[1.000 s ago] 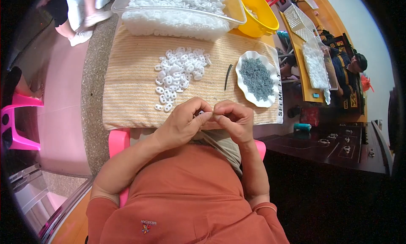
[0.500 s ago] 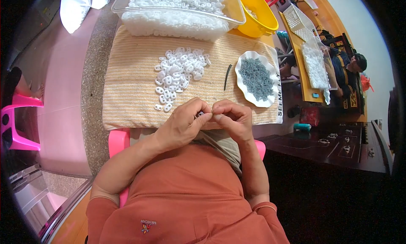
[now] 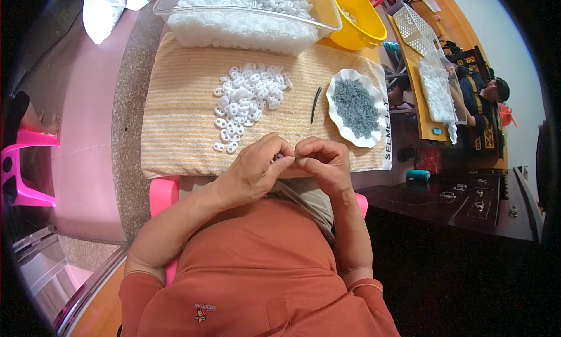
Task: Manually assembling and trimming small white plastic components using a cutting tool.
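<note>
My left hand (image 3: pixel 255 168) and my right hand (image 3: pixel 326 166) meet fingertip to fingertip above the near edge of the striped towel. Both are closed in a pinch. A bit of a small white plastic piece (image 3: pixel 278 157) shows between the thumb and fingers of my left hand. What my right thumb and forefinger pinch is too small and covered to name. Just beyond my left hand lies a loose heap of white oval pieces with holes (image 3: pixel 248 94). Past my right hand, a white scalloped dish (image 3: pixel 337 130) holds many tiny grey-green pieces (image 3: pixel 355 108).
On the towel (image 3: pixel 181 103) lies a thin black stick (image 3: pixel 315 105). A clear bin (image 3: pixel 245 11) full of white pieces and a yellow basin (image 3: pixel 371 36) stand at the far side. A person (image 3: pixel 488 94) sits at another table to the right. A pink stool (image 3: pixel 32 167) stands left.
Both hands hold nearly the same pinch, fingertips still together. The view has shifted very slightly; nothing on the towel has visibly moved.
</note>
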Demonstrator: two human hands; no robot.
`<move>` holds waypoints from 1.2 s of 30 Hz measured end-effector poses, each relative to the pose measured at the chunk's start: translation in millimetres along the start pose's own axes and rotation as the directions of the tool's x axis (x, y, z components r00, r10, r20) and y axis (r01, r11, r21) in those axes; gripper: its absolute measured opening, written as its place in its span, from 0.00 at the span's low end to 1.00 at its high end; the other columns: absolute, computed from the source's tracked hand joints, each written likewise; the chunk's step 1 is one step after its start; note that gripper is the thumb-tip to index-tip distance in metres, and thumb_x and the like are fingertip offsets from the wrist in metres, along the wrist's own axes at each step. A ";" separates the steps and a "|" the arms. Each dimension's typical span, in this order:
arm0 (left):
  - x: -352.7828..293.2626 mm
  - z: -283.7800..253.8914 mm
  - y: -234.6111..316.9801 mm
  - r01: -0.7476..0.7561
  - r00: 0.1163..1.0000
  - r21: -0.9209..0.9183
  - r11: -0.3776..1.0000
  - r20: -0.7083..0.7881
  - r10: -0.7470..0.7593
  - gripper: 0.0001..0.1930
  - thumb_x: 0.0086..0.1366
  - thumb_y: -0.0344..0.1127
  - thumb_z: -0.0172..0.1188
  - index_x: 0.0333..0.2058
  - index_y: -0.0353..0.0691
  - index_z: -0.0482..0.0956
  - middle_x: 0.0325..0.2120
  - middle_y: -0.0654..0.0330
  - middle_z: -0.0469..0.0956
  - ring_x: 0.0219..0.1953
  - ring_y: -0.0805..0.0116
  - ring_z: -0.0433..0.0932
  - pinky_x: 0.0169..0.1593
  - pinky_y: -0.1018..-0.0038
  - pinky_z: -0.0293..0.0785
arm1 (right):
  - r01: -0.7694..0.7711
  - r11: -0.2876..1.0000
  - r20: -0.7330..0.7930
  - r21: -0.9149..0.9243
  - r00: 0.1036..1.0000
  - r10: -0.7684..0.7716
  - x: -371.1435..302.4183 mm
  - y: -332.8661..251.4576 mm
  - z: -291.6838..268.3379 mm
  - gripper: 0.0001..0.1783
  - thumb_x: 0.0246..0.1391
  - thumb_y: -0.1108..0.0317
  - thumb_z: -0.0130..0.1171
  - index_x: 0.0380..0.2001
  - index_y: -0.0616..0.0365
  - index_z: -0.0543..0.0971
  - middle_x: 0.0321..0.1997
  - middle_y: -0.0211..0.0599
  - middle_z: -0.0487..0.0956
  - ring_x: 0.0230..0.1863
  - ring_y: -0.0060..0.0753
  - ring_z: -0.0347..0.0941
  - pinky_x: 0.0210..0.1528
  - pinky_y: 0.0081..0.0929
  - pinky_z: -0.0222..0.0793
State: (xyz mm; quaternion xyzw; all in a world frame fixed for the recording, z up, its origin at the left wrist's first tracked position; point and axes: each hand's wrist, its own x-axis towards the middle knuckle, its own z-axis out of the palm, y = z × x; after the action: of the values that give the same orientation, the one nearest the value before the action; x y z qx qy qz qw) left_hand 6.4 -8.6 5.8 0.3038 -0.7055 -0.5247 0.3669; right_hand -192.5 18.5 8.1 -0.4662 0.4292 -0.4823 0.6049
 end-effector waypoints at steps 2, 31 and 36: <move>0.0 -0.2 0.4 0.026 1.000 -0.019 0.999 0.007 -0.025 0.05 0.62 0.29 0.53 0.34 0.33 0.70 0.29 0.49 0.71 0.33 0.51 0.73 0.37 0.65 0.69 | -0.006 1.000 0.023 0.003 1.000 0.006 0.2 1.1 -1.0 0.07 0.45 0.84 0.59 0.31 0.67 0.78 0.35 0.40 0.78 0.38 0.28 0.74 0.43 0.24 0.70; -0.1 0.3 -4.3 -0.029 1.000 0.019 0.999 -0.002 0.029 0.06 0.65 0.31 0.54 0.34 0.34 0.71 0.27 0.58 0.71 0.29 0.70 0.70 0.34 0.74 0.68 | 0.003 1.000 -0.012 0.029 1.000 -0.003 1.5 4.9 -0.1 0.05 0.45 0.83 0.58 0.29 0.67 0.78 0.34 0.41 0.78 0.35 0.27 0.73 0.40 0.23 0.69; 0.4 -1.4 -2.0 -0.005 1.000 -0.008 1.000 0.016 0.005 0.06 0.65 0.31 0.54 0.34 0.34 0.71 0.27 0.58 0.70 0.30 0.71 0.70 0.34 0.74 0.68 | 0.007 0.998 -0.003 0.064 1.000 -0.006 0.6 7.9 -3.9 0.06 0.45 0.83 0.59 0.30 0.67 0.79 0.34 0.42 0.78 0.36 0.28 0.73 0.40 0.23 0.69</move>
State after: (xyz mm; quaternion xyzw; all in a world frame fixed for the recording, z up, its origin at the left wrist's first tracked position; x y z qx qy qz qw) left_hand 7.4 -10.2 4.2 0.2966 -0.7071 -0.5290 0.3637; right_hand -194.8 18.1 -0.5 -0.4473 0.4129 -0.4984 0.6172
